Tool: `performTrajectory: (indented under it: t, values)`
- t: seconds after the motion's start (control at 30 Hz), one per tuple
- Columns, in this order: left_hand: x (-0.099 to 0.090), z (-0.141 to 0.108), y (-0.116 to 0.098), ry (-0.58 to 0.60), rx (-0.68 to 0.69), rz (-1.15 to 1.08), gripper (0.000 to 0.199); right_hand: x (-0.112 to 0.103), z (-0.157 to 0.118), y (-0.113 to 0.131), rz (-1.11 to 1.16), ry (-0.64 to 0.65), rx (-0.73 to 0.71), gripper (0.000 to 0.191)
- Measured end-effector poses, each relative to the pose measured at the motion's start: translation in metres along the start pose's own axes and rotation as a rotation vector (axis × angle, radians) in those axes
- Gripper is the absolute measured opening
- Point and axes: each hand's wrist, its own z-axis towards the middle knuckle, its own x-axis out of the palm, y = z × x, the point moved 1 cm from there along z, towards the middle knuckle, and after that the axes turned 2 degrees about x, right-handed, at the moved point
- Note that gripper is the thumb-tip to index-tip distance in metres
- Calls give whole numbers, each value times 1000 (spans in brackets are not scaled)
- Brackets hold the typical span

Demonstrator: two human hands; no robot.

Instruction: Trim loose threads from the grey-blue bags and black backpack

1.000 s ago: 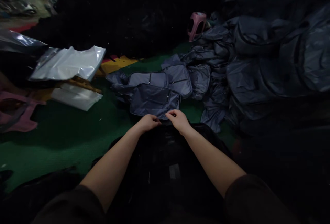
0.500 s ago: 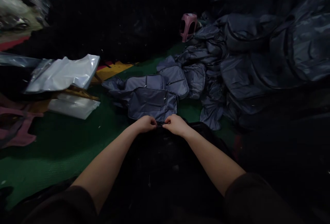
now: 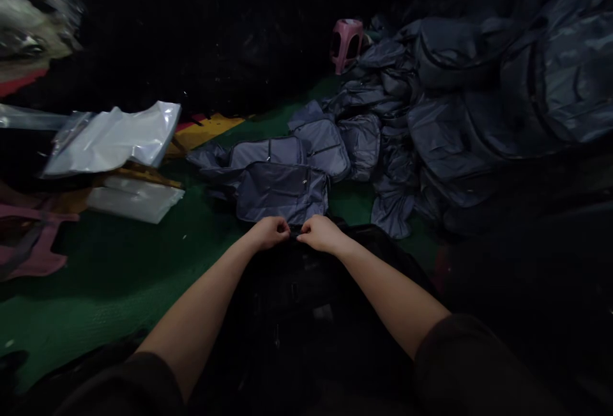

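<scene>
Left hand (image 3: 269, 232) beside right hand (image 3: 320, 233), pinched

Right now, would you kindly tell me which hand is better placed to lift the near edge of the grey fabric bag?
Probably the left hand: it sits closer to the middle of that edge of the grey fabric bag, while the right hand lies nearer its corner.

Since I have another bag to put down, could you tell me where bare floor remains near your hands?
Green floor shows left of the grey-blue zippered bag, between it and the white plastic bags. A smaller patch lies between that bag and the bag heap. The heap side is crowded.
</scene>
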Motion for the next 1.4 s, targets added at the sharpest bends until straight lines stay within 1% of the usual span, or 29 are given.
performTrajectory:
  t: [0.33,0.47,0.53,0.6,0.63,0.73,0.8,0.83,0.9,0.93,1.0,1.07,1.1,1.13,1.2,1.3,1.4]
  values:
    - [1,-3,4,-20,0,-63,19,2,4,14,-12,8,36,17]
    - [2,-5,2,-44,-16,-81,16,8,7,11,39,-29,43,12]
    - [2,-6,0,-88,-40,-84,15,10,9,8,81,-72,50,11]
    - [-2,-6,-1,-189,-87,-80,15,10,11,3,132,-153,64,11]
    - [-7,-7,-1,-266,-120,-75,17,8,12,0,161,-211,76,12]
    - [-30,-17,4,-558,-244,-52,29,1,12,-10,253,-413,113,22]
    - [-49,-33,10,-717,-324,-37,36,-5,12,-15,314,-528,116,28]
    - [-57,-45,15,-769,-357,-33,38,-7,12,-17,343,-573,110,29]
    - [-69,-74,23,-811,-407,-25,40,-9,12,-21,394,-637,90,29]
    - [-71,-89,27,-811,-424,-19,40,-9,12,-22,415,-655,78,28]
    - [-69,-115,30,-784,-449,-6,39,-7,14,-23,450,-667,55,28]
    - [-60,-130,26,-724,-419,33,37,-3,15,-22,471,-657,40,27]
    - [-54,-131,21,-685,-374,61,36,-1,15,-20,476,-647,36,27]
    - [-48,-129,14,-638,-314,91,35,1,14,-19,477,-636,34,27]
    - [-34,-112,-1,-530,-175,136,33,5,12,-15,466,-609,33,28]
    - [-17,-74,-21,-382,-19,148,28,7,7,-10,418,-548,41,26]
    - [-5,-39,-31,-252,72,186,28,7,1,-10,334,-455,68,24]
